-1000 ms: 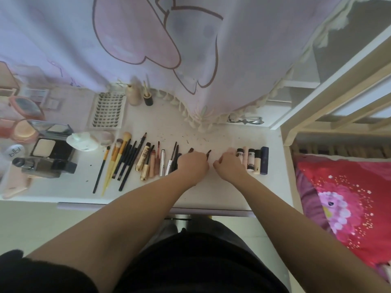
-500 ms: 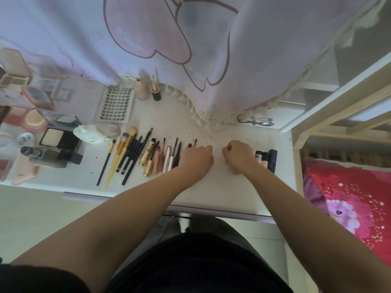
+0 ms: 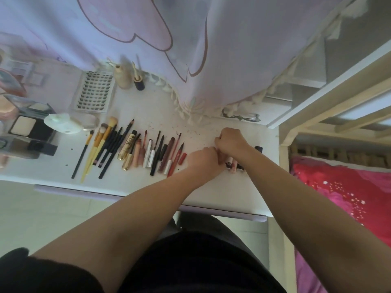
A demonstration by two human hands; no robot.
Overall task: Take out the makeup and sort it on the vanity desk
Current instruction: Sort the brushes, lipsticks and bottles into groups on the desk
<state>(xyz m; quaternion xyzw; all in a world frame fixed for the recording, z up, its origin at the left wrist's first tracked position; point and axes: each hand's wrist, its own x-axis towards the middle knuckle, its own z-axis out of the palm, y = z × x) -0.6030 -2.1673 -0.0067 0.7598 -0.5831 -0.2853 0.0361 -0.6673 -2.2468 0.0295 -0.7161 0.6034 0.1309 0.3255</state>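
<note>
Both hands sit together over the right part of the white vanity desk (image 3: pixel 135 111), knuckles up and fingers curled under, so what each one grips cannot be told from this angle. The left hand (image 3: pixel 204 160) is a loose fist that touches the right hand (image 3: pixel 230 140), which lies just behind it and a little to the right. Beneath and between them lie a few short tubes (image 3: pixel 232 164), side by side on the desk; only their near ends show, one pinkish and the others dark, and a dark cap (image 3: pixel 258 148) peeks out past the right wrist. The fingertips seem to rest on these tubes, though the hands hide the contact. To the left of the left hand runs a tidy row of slim makeup: red pencils (image 3: pixel 175 160), dark liners, pale and gold tubes (image 3: pixel 127 144), then a fan of brushes (image 3: pixel 101 144) with black and yellow handles. Further left stand open powder compacts (image 3: pixel 23 124), a crumpled tissue (image 3: pixel 61 122) and a dark bottle lying down (image 3: pixel 40 145). Behind the brushes lies a tray of false lashes (image 3: pixel 95 92), with a beige bottle (image 3: pixel 122 78) and a small dark pot (image 3: pixel 139 83) beside it. A lilac curtain (image 3: pixel 232 49) hangs over the back of the desk, and an eyelash curler (image 3: pixel 243 117) lies below its fringe. A pink bedspread (image 3: pixel 349 197) shows at the right.
</note>
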